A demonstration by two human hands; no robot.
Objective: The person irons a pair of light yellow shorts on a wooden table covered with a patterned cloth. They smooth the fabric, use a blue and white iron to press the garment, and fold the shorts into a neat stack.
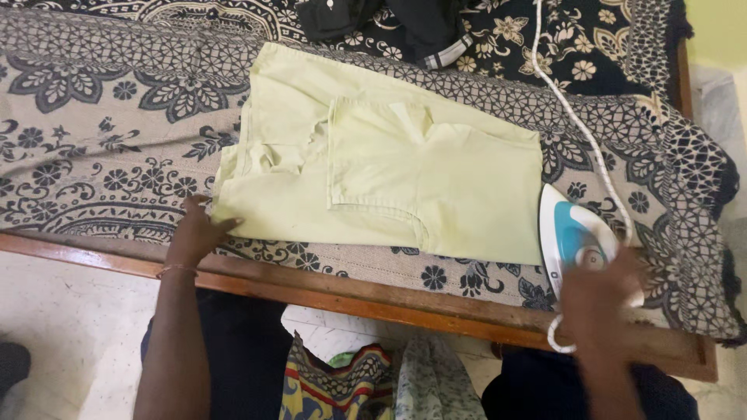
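A pale yellow-green garment [389, 171] lies folded flat on a patterned black-and-beige cloth [93, 132] over a wooden table. My left hand [198, 229] rests on the garment's near left corner, fingers pressing the edge. My right hand [599, 292], blurred, grips the handle of a white and teal clothes iron [572, 233] that stands just off the garment's right edge. The iron's white cord [580, 124] runs up across the cloth to the far edge.
Dark clothes [397, 23] are heaped at the far side of the table. The wooden table edge [373, 299] runs along the near side. Below it, colourful folded fabrics [350, 381] sit by my legs on a pale floor.
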